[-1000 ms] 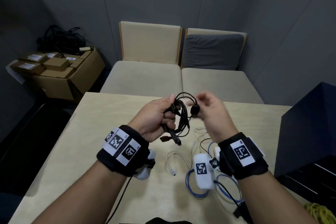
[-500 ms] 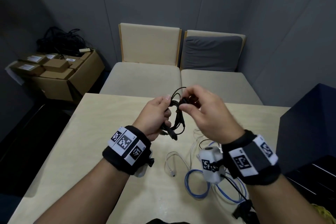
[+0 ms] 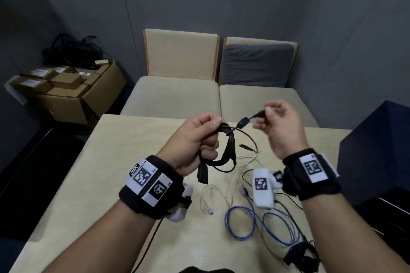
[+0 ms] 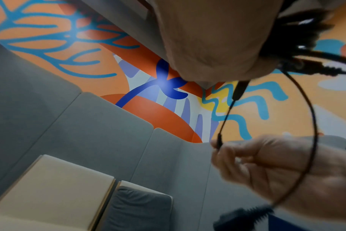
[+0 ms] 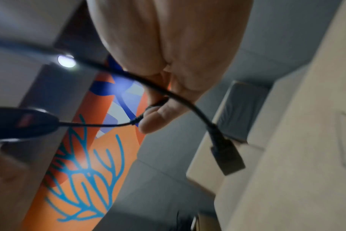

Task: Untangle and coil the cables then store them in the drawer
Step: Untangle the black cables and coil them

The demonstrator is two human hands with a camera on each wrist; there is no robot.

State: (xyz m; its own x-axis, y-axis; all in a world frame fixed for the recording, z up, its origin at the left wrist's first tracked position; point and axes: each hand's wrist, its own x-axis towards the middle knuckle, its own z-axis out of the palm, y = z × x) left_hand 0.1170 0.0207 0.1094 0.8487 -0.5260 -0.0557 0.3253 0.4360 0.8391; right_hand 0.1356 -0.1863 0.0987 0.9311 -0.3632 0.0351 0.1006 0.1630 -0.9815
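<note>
While the left hand (image 3: 195,139) grips a black coil (image 3: 224,150) above the table (image 3: 106,162), its plug (image 3: 203,175) hangs below. Right of it, the right hand (image 3: 279,126) pinches the cable's end (image 3: 258,115). White and blue cables (image 3: 250,221) lie on the table beneath.

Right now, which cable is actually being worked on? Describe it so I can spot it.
Above the far end of the beige table, the left hand grips a black cable coil. The right hand pinches its free end. The blue cable and white cable lie on the table.
</note>
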